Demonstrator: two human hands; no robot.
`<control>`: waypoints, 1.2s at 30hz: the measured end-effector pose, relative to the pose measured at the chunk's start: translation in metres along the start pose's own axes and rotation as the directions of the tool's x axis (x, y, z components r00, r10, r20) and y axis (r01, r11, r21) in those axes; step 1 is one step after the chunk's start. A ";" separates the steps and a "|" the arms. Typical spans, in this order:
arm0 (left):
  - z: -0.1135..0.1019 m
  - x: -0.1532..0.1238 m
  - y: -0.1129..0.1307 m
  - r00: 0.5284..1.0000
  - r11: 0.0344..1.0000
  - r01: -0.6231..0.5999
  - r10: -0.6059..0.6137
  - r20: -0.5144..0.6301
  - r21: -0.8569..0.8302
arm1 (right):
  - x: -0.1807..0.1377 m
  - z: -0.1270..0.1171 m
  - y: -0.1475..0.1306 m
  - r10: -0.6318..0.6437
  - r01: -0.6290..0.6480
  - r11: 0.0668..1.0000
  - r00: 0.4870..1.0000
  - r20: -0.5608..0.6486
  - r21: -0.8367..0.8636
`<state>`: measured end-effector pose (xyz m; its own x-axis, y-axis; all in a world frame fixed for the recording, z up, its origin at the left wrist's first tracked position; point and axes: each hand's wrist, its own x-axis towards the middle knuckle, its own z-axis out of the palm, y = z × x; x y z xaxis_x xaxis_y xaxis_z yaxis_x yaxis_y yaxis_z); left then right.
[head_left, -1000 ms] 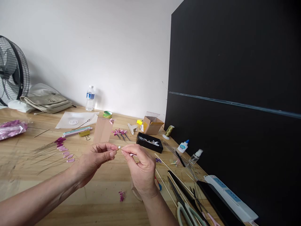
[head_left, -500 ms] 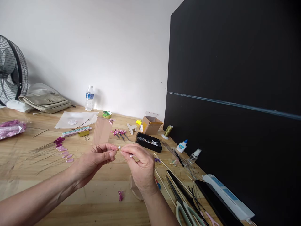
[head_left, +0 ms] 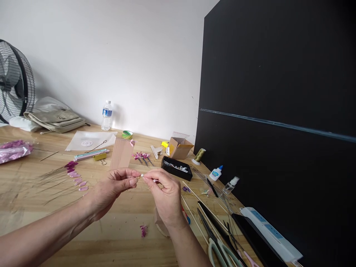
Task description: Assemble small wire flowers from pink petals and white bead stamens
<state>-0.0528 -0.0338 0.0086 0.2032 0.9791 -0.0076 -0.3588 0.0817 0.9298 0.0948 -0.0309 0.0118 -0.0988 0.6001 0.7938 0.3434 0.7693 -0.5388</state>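
In the head view, a small white pearl bead (head_left: 142, 175) with a bit of gold beside it sits between my two hands, above the table. My left hand (head_left: 118, 187) is closed in a pinch on the gold side of the bead. The fingertips of my right hand (head_left: 166, 196) are pinched together at the bead's other side. A small pale tip (head_left: 156, 181) pokes out between the right fingers; its kind is not clear. Below the hands lies a little magenta petal cluster (head_left: 143, 230). A pinkish wooden block (head_left: 122, 152) stands behind the left hand.
Purple and pink petals on wires (head_left: 74, 174) lie to the left. A black tray (head_left: 176, 170) of small parts sits behind. Scissors (head_left: 217, 244), a comb (head_left: 214, 222), a glue bottle (head_left: 216, 173) and a power strip (head_left: 269, 231) line the right, by a black panel (head_left: 278, 167).
The view has shifted very slightly. Both hands stay pinched at the pearl bead, and my right fingertips sit a little closer around it.
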 end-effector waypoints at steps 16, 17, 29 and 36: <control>-0.004 0.001 -0.005 0.999 0.999 0.039 -0.039 0.013 -0.012 | -0.001 0.005 -0.001 0.245 -0.244 0.968 0.970 -0.006 0.066; -0.004 0.001 -0.005 0.999 0.999 0.039 -0.039 0.017 -0.010 | -0.001 0.005 -0.001 0.262 -0.261 0.963 0.965 0.001 0.067; -0.005 0.003 -0.006 0.999 1.000 0.017 -0.018 0.050 0.026 | -0.001 0.007 0.002 0.334 -0.336 0.940 0.941 0.050 0.053; -0.003 0.005 -0.004 0.998 0.999 0.035 -0.036 0.052 0.023 | -0.002 0.008 0.001 0.301 -0.301 0.952 0.954 0.019 0.062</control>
<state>-0.0533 -0.0289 0.0035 0.2635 0.9644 -0.0219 -0.3300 0.1114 0.9374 0.0875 -0.0296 0.0078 -0.0085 0.8076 0.5897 0.2982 0.5649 -0.7694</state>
